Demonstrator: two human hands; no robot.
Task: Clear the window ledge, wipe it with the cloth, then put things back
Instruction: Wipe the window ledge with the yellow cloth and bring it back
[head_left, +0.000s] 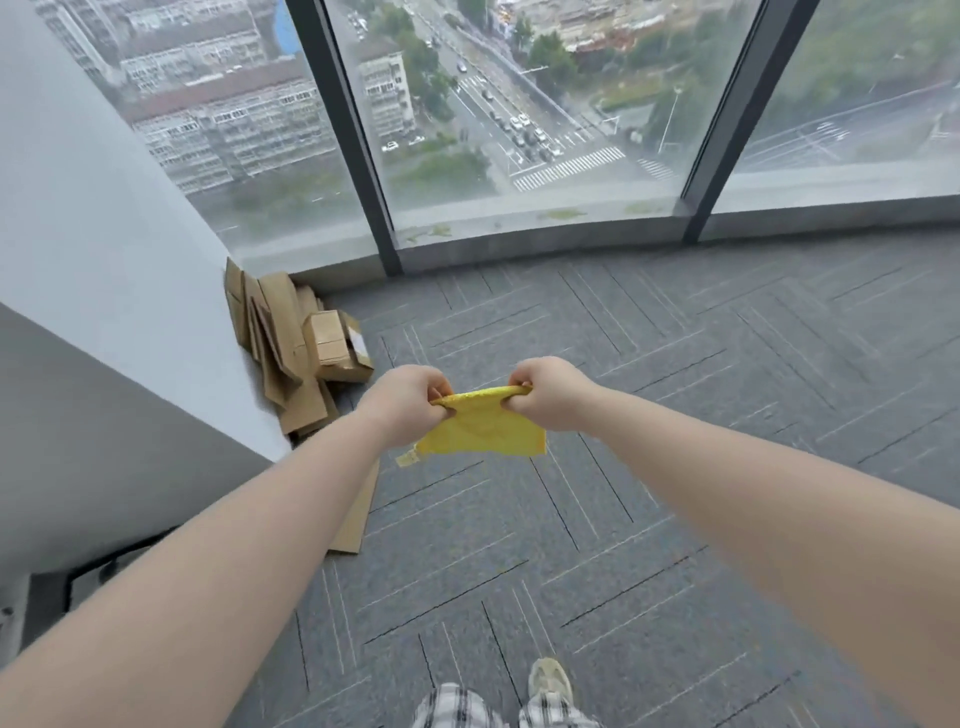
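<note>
Above grey carpet floor: yellow textured cloth, top edge pinched by fingers of left hand and right hand.

Head view: high, facing forward-down toward carpet, window.

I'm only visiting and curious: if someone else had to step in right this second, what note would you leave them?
Left hand and right hand: each has a grip on a top corner of the yellow cloth, stretched between them above the carpet.
Window ledge: ahead at the foot of the glass, nothing visible on it.
Cardboard boxes: stacked on the floor in the left corner.
Done: cloth in hand.
Left: wipe the ledge, then return whatever belongs there.
</note>
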